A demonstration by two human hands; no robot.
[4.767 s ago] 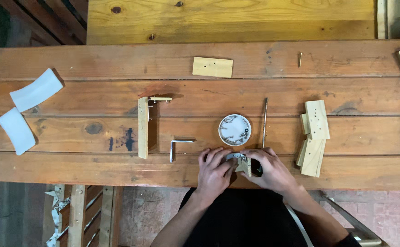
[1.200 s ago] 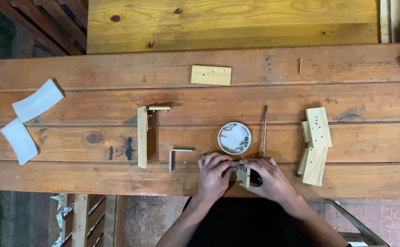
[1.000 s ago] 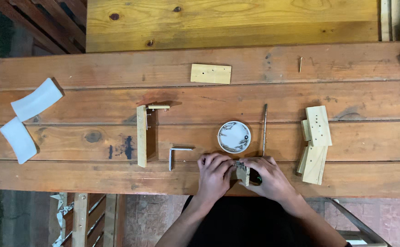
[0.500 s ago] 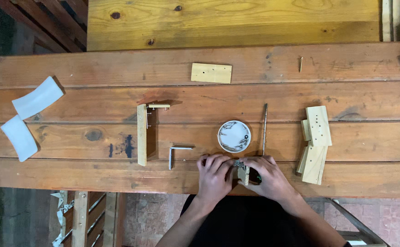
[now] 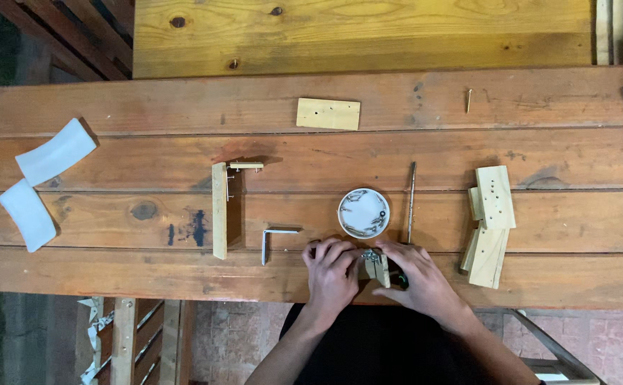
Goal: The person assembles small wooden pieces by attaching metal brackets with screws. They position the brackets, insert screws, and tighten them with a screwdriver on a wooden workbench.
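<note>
Both hands meet near the front edge of a long wooden plank table. Between them stands a small wooden block with a metal bracket on top of it. My left hand pinches the block and bracket from the left. My right hand closes on the block's right side, with a dark tool handle partly hidden under it. Just beyond the hands sits a small white dish holding several screws.
A metal L-bracket lies left of the hands, beside an L-shaped wooden assembly. A thin metal rod, stacked drilled wood blocks, a flat wood piece, a loose screw and two white curved pieces lie around.
The hands stay at the same spot on the block; only the fingers shift slightly. Everything else on the table is unmoved.
</note>
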